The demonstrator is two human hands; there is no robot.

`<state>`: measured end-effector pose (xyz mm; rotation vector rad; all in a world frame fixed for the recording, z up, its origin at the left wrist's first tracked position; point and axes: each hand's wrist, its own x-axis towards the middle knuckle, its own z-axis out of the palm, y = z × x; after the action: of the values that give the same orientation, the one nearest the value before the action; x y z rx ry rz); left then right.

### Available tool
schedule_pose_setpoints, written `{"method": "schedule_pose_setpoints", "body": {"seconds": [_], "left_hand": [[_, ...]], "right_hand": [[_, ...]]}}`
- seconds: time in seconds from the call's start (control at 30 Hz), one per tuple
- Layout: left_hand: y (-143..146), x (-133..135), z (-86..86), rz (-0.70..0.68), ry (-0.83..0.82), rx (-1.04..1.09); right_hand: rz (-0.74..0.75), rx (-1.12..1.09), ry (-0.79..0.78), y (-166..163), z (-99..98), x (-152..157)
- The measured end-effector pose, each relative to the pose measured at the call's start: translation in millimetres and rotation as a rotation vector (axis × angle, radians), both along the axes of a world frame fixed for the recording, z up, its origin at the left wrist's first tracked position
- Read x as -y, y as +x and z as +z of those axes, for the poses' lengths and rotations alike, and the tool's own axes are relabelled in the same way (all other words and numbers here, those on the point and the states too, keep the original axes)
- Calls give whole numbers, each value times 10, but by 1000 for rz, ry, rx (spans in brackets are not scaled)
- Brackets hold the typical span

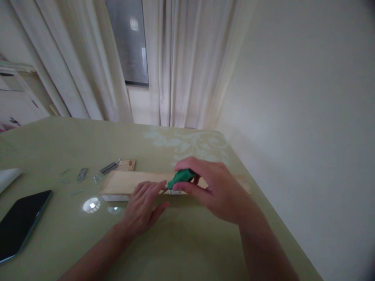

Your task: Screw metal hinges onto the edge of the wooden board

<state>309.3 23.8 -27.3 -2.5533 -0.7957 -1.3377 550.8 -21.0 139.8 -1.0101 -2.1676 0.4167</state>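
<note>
My right hand (pixel 216 191) grips the green handle of a screwdriver (pixel 181 178). Its thin shaft slants down to the left, towards the front edge of a pale wooden board (pixel 120 179). By that edge, just under the handle, a small metal hinge plate (pixel 175 192) shows in part. My left hand (pixel 145 205) rests on the board with fingers stretched out and thumb apart; its fingertips are close to the screwdriver's shaft. The tip and whatever it touches are too small to make out.
Left of the board lie two metal hinges (pixel 82 173) (pixel 108 168), several loose screws (pixel 77 191) and a small wood piece (pixel 127 165). A dark phone (pixel 22 220) lies at the left of the green table (pixel 88 136). A wall (pixel 307 117) stands along the right side.
</note>
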Motion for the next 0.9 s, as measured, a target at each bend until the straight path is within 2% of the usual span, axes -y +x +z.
{"method": "schedule_pose_setpoints", "body": {"seconds": [0.1, 0.2, 0.3, 0.43, 0.53, 0.63, 0.7, 0.83, 0.9], "left_hand": [[53, 56, 1, -8, -15, 50], [52, 75, 9, -4, -45, 98], [-22, 31, 78, 38, -73, 126], [-196, -132, 221, 249, -136, 209], [-297, -250, 276, 304, -88, 189], [-279, -257, 251, 234, -44, 136], [-197, -193, 197, 148, -57, 100], [27, -24, 57, -36, -103, 32], [111, 16, 11, -91, -83, -13]], "right_hand": [[128, 75, -7, -87, -47, 56], [146, 100, -10, -124, -98, 79], [36, 21, 42, -107, -129, 86], [-144, -141, 196, -46, -117, 94], [-195, -147, 236, -44, -92, 112], [-226, -93, 141, -100, -126, 99], [-224, -103, 44, -148, -218, 71], [-124, -299, -141, -185, -582, 98], [-149, -399, -167, -138, -812, 192]]}}
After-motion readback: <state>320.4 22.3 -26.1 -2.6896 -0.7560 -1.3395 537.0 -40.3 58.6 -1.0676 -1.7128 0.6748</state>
